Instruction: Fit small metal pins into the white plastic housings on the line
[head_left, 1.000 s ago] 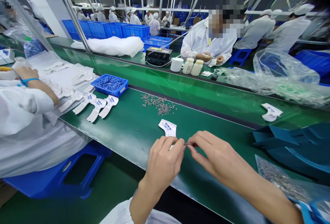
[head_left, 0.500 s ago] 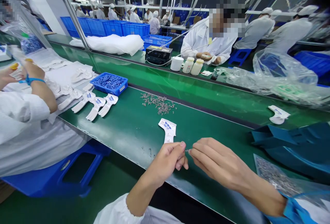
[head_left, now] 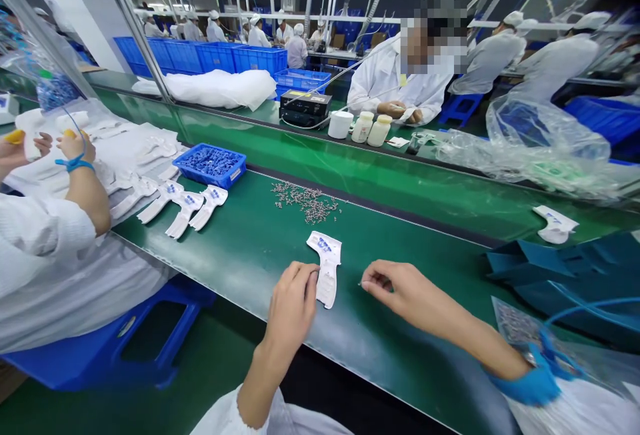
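A white die-cut strip [head_left: 327, 268], printed with blue marks, is lying flat on the green belt desk [head_left: 410, 235], its wider head pointing away from the person and its narrow stem toward the desk's near edge. The outline is clean and slightly curved, with a pale panel along the stem; the fine print is too small to be read. The strip is placed between the two hands, nearer the left one.

The left hand [head_left: 291, 305] is laid palm-down at the strip's left side, with the fingers curled and their tips set against the stem. The grip is narrow, and whether the strip is being held cannot be told. The right hand [head_left: 395, 288] is kept apart to the right of the strip, with thumb and forefinger brought close in a narrow grip. A tiny metal piece [head_left: 360, 283] is seen at those fingertips, though whether it is pinched cannot be told.

Beyond the strip, a loose scatter of small silver parts [head_left: 306, 201] is spread on the desk. Three similar white strips [head_left: 187, 208] are laid side by side further left, beside a blue plastic tray [head_left: 211, 165] filled with blue parts. A clear bag of silver parts [head_left: 515, 325] is lying at the right, near a blue sleeve band [head_left: 525, 385] at the right wrist.
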Motion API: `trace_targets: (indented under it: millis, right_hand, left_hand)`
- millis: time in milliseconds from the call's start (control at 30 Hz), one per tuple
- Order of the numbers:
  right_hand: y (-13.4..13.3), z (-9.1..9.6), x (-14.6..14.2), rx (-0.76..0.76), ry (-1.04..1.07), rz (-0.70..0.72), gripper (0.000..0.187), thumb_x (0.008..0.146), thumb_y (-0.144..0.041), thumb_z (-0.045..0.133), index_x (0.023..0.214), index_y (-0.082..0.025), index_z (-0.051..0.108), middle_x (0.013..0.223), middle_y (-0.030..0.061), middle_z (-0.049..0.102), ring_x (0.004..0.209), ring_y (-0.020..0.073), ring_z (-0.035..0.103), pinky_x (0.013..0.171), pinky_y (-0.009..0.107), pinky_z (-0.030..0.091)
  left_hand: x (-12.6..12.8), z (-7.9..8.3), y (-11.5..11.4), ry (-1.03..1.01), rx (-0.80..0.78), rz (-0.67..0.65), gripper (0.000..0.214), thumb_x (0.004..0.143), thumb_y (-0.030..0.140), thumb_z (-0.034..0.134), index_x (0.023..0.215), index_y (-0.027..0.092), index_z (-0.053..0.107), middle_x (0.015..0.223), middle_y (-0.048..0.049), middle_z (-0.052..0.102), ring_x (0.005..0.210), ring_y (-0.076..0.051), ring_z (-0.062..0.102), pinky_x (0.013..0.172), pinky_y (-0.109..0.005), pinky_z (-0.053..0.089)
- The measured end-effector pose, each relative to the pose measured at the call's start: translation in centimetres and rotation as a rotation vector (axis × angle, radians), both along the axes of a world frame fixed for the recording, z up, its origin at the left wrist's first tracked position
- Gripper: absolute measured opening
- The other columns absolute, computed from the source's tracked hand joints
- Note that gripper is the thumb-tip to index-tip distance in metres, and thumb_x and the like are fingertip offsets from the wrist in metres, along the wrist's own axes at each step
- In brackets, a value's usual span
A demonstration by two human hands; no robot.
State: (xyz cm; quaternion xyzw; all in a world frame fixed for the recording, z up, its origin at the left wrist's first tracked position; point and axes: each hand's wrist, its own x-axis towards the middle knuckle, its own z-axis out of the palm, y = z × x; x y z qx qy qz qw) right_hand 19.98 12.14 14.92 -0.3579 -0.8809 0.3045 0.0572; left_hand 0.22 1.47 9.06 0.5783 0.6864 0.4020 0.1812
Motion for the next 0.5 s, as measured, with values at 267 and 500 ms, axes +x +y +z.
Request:
trace_targets:
  millis: [267,500]
  right_hand:
    - [2.0,-0.5,-5.1,-0.146,-0.091,0.21,0.017,0.09,-0.021,0.054,0.078,-0.018,0.065,0.068,0.0007,0.067,0.06,0.0139,0.057,0.055,0.024,0.039]
    - [4.6,-1.2,-8.3,-0.173,-0.382,0.299,0.014,0.082,-0.019,0.058,0.074,-0.018,0.069,0.071,0.0028,0.07,0.066,0.0156,0.06,0.054,0.023,0.036]
  left_hand:
    - [-2.2,-2.3,1.4,0.164,0.005,-0.009,0.032,0.099,0.019,0.042,0.127,0.022,0.059,0.138,-0.0108,0.053,0.122,-0.027,0.049,0.1,-0.047,0.044]
    - [-1.7,-2.0,0.2,0.264,-0.044,-0.244,0.046,0.093,0.038,0.062,0.135,0.024,0.05,0.136,-0.0052,0.059,0.132,-0.028,0.043,0.108,-0.047,0.037]
